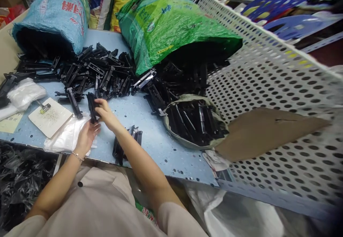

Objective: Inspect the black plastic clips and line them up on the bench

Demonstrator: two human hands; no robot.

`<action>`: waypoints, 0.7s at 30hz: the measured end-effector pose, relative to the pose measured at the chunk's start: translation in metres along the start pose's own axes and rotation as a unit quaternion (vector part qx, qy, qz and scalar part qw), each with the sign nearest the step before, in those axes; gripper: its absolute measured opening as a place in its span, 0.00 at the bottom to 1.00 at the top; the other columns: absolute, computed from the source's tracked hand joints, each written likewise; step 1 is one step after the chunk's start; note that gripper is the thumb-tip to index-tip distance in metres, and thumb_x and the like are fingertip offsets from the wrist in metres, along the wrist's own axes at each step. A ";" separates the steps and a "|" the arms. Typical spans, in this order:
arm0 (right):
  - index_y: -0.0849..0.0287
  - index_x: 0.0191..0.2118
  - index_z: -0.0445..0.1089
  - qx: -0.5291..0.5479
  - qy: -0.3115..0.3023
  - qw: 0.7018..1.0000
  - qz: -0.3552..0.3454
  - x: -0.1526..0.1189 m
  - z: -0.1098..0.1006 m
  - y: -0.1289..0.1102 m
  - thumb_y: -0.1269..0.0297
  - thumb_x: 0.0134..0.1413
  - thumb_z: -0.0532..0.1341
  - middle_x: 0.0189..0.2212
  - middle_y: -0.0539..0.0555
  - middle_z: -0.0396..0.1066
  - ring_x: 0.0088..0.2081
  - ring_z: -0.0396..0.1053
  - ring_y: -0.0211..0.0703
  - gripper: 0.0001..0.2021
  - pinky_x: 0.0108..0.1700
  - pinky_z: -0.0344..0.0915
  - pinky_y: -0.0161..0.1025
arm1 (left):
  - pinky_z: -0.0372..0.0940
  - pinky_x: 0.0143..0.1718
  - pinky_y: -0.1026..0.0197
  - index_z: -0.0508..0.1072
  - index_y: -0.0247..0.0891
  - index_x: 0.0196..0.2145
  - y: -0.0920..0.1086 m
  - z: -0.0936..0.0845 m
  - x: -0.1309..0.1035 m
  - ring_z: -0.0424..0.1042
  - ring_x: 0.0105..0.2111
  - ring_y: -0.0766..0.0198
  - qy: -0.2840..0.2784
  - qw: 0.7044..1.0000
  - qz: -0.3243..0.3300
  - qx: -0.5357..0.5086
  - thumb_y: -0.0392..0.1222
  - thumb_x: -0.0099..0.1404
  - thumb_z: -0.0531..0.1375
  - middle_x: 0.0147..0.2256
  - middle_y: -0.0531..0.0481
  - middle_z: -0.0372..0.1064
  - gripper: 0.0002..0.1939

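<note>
A black plastic part (92, 107) stands nearly upright between my hands, over the table's left half. My right hand (105, 112) grips its upper right side. My left hand (88, 136) is at its lower end, fingers curled against it. Beneath my left hand lie clear plastic bags (64, 138). Just behind the held part, another black part (74, 103) lies at the near edge of a large heap of black parts (100, 70). A small group of black parts (127, 144) lies by my right forearm.
A blue sack (53, 11) and a green sack (171, 26) lie open at the back. A round bag of black parts (197, 122) sits to the right, beside a perforated white panel (268, 79) and brown cardboard (273, 131). A white tile (50, 118) is on the left.
</note>
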State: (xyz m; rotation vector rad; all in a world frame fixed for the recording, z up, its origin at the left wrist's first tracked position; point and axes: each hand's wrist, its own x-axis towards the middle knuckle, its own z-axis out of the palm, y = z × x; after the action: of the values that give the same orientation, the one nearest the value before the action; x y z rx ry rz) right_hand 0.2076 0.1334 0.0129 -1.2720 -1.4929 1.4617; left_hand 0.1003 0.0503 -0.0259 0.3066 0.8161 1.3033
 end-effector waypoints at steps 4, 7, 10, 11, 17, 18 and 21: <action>0.51 0.51 0.58 0.171 -0.082 0.980 0.066 -0.078 -0.016 0.019 0.51 0.62 0.50 0.38 0.50 0.69 0.31 0.69 0.41 0.16 0.31 0.70 0.40 | 0.70 0.46 0.54 0.72 0.40 0.49 0.012 0.019 -0.006 0.75 0.45 0.56 -0.059 0.998 -0.005 0.023 0.64 0.63 0.59 0.44 0.44 0.75 0.27; 0.53 0.41 0.64 -0.004 -0.040 0.999 0.028 -0.110 -0.024 0.019 0.48 0.65 0.50 0.36 0.51 0.70 0.36 0.70 0.43 0.15 0.40 0.69 0.42 | 0.70 0.44 0.56 0.71 0.39 0.48 0.016 0.027 -0.020 0.75 0.41 0.58 -0.051 0.984 0.039 0.165 0.60 0.65 0.60 0.41 0.46 0.74 0.24; 0.55 0.41 0.65 -0.200 0.064 0.975 -0.072 -0.110 -0.034 0.009 0.48 0.67 0.48 0.39 0.55 0.71 0.44 0.68 0.47 0.17 0.50 0.63 0.45 | 0.70 0.41 0.58 0.68 0.41 0.53 0.019 0.032 -0.035 0.74 0.37 0.61 -0.070 0.948 0.066 0.305 0.57 0.67 0.59 0.41 0.48 0.72 0.23; 0.55 0.40 0.65 -0.235 0.086 0.962 -0.104 -0.105 -0.037 0.005 0.48 0.67 0.48 0.39 0.56 0.71 0.44 0.68 0.48 0.17 0.50 0.62 0.46 | 0.70 0.41 0.58 0.67 0.41 0.55 0.020 0.033 -0.039 0.74 0.38 0.60 -0.083 0.938 0.065 0.331 0.56 0.68 0.59 0.42 0.48 0.72 0.23; 0.55 0.30 0.59 -0.146 0.060 0.985 -0.067 -0.079 -0.034 0.005 0.49 0.70 0.41 0.25 0.50 0.64 0.28 0.63 0.40 0.22 0.35 0.62 0.38 | 0.63 0.56 0.58 0.71 0.41 0.55 0.022 0.034 -0.038 0.67 0.57 0.51 -0.041 0.939 0.122 0.319 0.45 0.60 0.68 0.52 0.44 0.71 0.25; 0.55 0.31 0.60 -0.125 0.038 0.990 -0.056 -0.082 -0.031 0.008 0.48 0.71 0.40 0.24 0.49 0.63 0.27 0.63 0.39 0.23 0.34 0.62 0.37 | 0.65 0.54 0.58 0.72 0.40 0.53 0.023 0.033 -0.035 0.69 0.55 0.52 -0.028 0.942 0.119 0.313 0.45 0.60 0.68 0.49 0.44 0.72 0.24; 0.57 0.35 0.64 -0.200 -0.041 0.974 -0.100 -0.106 -0.021 0.021 0.45 0.69 0.44 0.29 0.52 0.68 0.32 0.66 0.41 0.23 0.37 0.62 0.37 | 0.70 0.39 0.62 0.73 0.40 0.50 0.026 0.029 -0.027 0.75 0.38 0.59 -0.007 0.945 0.082 0.315 0.53 0.63 0.64 0.38 0.47 0.73 0.21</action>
State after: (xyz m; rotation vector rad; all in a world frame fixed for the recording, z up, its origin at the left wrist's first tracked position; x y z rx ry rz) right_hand 0.2613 0.0377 0.0124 -1.2511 -1.9814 1.1298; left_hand 0.1001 0.0393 0.0198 0.9069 1.2063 1.1587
